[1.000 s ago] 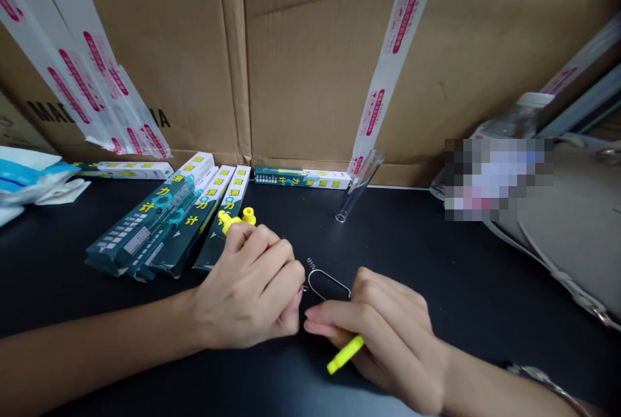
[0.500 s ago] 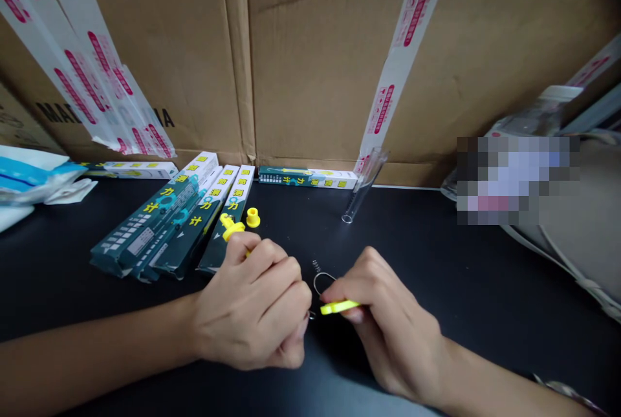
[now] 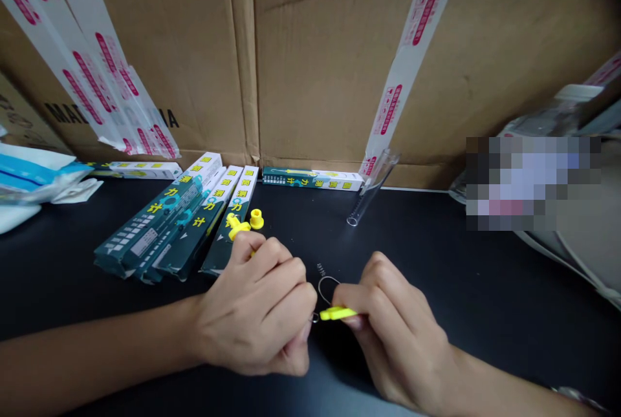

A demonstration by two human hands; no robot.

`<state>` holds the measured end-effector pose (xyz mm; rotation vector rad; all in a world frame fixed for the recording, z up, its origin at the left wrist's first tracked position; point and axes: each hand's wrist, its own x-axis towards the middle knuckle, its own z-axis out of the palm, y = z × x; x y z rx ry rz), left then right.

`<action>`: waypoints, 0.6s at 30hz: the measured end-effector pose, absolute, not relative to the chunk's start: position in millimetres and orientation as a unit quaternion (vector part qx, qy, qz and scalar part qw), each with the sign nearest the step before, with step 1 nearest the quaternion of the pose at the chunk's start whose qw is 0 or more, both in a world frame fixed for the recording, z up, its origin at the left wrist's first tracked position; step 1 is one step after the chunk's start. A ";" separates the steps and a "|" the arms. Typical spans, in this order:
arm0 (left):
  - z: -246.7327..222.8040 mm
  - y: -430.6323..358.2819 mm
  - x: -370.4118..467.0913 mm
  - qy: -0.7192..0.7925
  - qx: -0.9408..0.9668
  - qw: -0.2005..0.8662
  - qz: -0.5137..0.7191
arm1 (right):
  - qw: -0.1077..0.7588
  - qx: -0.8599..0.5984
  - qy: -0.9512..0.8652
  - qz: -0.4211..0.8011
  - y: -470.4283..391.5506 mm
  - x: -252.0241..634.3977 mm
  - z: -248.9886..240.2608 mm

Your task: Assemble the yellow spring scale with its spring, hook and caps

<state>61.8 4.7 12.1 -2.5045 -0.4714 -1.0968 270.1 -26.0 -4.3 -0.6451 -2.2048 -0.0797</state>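
My left hand (image 3: 262,307) is closed around a yellow plastic part (image 3: 237,226) whose knobbed end sticks out past the thumb side. A small metal loop (image 3: 315,317) shows at its lower fingers. My right hand (image 3: 398,326) pinches a flat yellow piece (image 3: 337,313), its tip close to the metal loop; whether they touch I cannot tell. Just behind that piece lie a curved wire (image 3: 324,282) and a small spring (image 3: 321,269). A yellow cap (image 3: 257,218) stands on the black table beyond my left hand.
Several green and white boxes (image 3: 155,216) lie at the left, with another box (image 3: 313,178) along the cardboard (image 3: 310,68). A clear tube (image 3: 372,187) leans against it. White and blue packaging (image 3: 33,174) is far left; a plastic bottle (image 3: 548,116) and a pale bag (image 3: 589,210) are right.
The yellow piece in my right hand has come closer to the metal loop at my left hand. The whole view has shifted slightly.
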 end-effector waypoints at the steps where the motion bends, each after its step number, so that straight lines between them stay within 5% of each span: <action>1: 10.6 5.2 62.0 -0.164 -0.885 0.185 -0.395 | 0.411 -0.261 -0.872 -0.042 -26.3 270.0 -4.8; 18: 11.1 6.4 61.3 -0.155 -0.883 0.209 -0.391 | 0.434 -0.293 -0.842 -0.131 -29.1 268.4 -4.4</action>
